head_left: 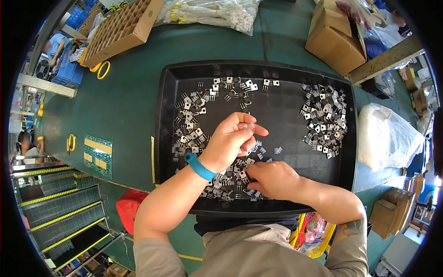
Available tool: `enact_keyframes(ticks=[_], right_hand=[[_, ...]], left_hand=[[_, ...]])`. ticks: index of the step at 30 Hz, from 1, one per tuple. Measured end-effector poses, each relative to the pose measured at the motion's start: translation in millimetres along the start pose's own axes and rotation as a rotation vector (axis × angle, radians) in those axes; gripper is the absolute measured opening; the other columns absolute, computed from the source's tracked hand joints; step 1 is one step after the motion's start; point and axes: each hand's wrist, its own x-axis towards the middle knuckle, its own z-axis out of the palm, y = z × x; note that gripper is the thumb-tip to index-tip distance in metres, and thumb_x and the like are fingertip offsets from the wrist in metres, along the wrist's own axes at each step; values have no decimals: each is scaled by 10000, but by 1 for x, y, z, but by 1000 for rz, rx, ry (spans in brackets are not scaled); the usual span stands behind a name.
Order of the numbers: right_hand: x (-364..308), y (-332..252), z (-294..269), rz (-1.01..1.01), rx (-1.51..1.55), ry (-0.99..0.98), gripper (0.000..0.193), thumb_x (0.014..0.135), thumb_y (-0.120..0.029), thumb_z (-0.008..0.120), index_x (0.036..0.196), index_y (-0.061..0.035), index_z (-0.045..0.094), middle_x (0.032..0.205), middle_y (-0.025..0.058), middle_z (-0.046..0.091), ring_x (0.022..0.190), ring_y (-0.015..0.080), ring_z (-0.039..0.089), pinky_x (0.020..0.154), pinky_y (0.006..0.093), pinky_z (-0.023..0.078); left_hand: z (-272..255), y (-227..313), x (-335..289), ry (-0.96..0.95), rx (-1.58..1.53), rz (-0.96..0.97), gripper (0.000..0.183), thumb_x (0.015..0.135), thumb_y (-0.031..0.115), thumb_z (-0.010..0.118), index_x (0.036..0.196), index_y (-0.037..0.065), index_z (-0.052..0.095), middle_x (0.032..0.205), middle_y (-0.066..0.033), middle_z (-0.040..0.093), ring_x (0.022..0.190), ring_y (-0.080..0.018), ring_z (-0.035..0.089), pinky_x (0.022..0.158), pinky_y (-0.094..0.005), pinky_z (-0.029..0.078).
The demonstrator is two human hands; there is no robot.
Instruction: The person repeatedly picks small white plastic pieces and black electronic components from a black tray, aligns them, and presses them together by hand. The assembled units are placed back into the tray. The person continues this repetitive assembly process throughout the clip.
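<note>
A large black tray (258, 206) lies before me with many small three-legged transistors in it. Over its middle, my left hand (229, 142) is closed, with a small pale piece (248, 126) pinched at the fingertips; its kind is too small to tell. A blue band (199, 167) circles the left wrist. My right hand (276, 180) is low in the tray, fingers curled at the edge of the near pile of transistors (236, 175); whatever its fingertips hold is hidden. More transistors (325, 117) are heaped along the tray's right side, and others are strewn along its left and far sides.
On the green table stand a divided cardboard box (121, 32), a bag of white connectors (210, 13), an open carton (336, 39) and a white plastic bag (385, 138). A green circuit board (98, 156) and yellow tape rolls (104, 70) are at left. A board rack (64, 212) stands below.
</note>
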Motion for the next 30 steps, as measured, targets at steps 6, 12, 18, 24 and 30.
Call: enact_keyframes(ticks=[6,12,18,24,30], right_hand=[[-7,21,-26,-162,507,153,109,825,-121,678,869,-37,625,767,114,639,748,297,646,669,396,501],[-15,25,-45,-55,623,492,191,866,-61,636,1047,-14,671,855,119,670,736,247,656,682,334,508],[-16,22,-44,3,449,728,207,841,-8,648,1038,22,590,923,141,663,755,283,669,663,318,524],[-12,28,-42,-198,288,752,201,822,22,658,1006,-3,581,898,137,658,755,290,668,632,328,535],[-13,27,-42,-190,323,701,187,827,22,643,1004,-10,590,887,139,655,753,297,665,638,335,536]], left_hand=[[3,0,0,-64,61,-41,133,955,60,505,1087,71,517,1097,-191,636,610,-66,444,496,-196,325],[6,0,-3,-47,199,-94,115,942,71,553,1038,33,602,844,-52,625,608,-47,456,495,-186,327],[9,0,-5,-33,342,-68,119,883,42,644,997,8,630,803,3,605,655,-26,504,526,-173,369],[6,-5,-5,-90,421,-55,116,859,15,668,968,1,632,857,-9,630,754,-39,564,636,-190,453],[7,-4,-6,-116,395,-71,110,862,19,666,965,1,631,877,-16,637,773,-44,569,665,-192,461]])
